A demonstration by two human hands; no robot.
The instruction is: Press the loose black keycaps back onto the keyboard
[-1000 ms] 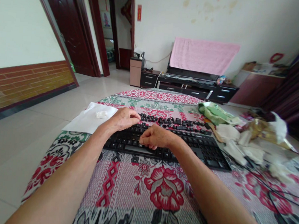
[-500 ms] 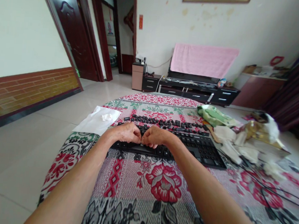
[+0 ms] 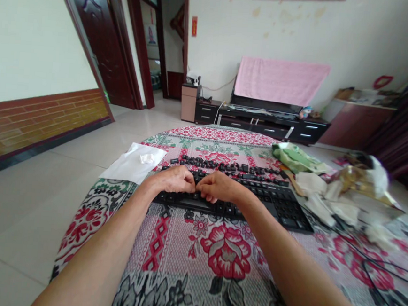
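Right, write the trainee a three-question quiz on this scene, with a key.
1. True or false: the left hand and right hand are close together over the keyboard.
2. Relative to the keyboard, where do the rows of loose black keycaps lie: A) nearer the person, B) beyond it, C) under it?
3. What lies on the white sheet?

Key: 1. True. 2. B. 3. A small crumpled white piece.

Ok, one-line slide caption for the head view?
Left hand and right hand close together over a black keyboard, loose keycaps beyond it on a flowered tablecloth.
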